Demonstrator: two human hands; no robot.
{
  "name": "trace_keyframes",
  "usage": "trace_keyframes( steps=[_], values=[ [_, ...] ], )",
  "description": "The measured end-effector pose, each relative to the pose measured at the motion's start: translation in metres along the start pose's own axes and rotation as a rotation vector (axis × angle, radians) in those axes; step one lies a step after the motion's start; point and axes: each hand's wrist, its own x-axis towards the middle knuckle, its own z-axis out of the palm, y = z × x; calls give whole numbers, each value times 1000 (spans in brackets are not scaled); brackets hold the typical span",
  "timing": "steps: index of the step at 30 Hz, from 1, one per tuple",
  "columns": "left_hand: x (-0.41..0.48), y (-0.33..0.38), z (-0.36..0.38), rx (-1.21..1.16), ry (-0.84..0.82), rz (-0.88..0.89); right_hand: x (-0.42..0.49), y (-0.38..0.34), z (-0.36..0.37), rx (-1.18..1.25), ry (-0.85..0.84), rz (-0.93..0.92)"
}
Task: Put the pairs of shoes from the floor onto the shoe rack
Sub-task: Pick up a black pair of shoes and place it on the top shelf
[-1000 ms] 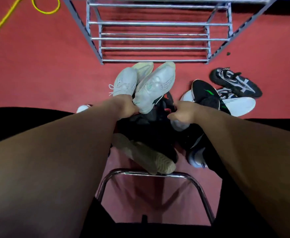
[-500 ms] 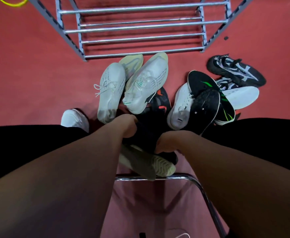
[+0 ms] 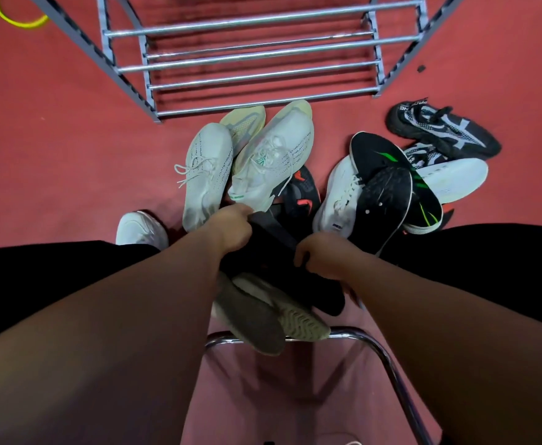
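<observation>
My left hand (image 3: 232,231) and my right hand (image 3: 319,256) are both closed on a black shoe (image 3: 277,240) in the middle of the floor pile; whether it is one shoe or two I cannot tell. Two pale grey sneakers (image 3: 210,175) (image 3: 274,159) lie just beyond my left hand. A black and red shoe (image 3: 303,195) sits behind them. An olive pair (image 3: 263,319) lies under my wrists, soles up. The metal shoe rack (image 3: 263,59) stands at the far side with nothing on its bars.
To the right lie a white shoe (image 3: 338,194), black-soled shoes (image 3: 383,200), a white sole (image 3: 456,178) and a black-and-white patterned sneaker (image 3: 439,133). My foot in a white shoe (image 3: 141,228) is at left. A chrome chair frame (image 3: 378,346) curves below. A yellow cable (image 3: 15,20) lies far left.
Both hands have drawn back toward me, off the pale sneakers' heels, and closed on the black shoe. The view has tilted, so the rack sits lower in frame.
</observation>
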Motion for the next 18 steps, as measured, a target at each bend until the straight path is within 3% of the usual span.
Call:
trace_keyframes(
  steps=[4, 8, 14, 18],
  values=[
    [-5, 12, -7, -138, 115, -170, 4, 8, -19, 491, 173, 62],
    [-8, 11, -9, -340, 161, -296, 2, 9, -27, 802, 243, 75],
    [-14, 6, -14, -758, -3, -412, 6, -1, -30, 1256, 199, 104],
    [-15, 7, -21, -1045, -226, -327, 12, -29, -38, 1498, 177, 42]
  ],
)
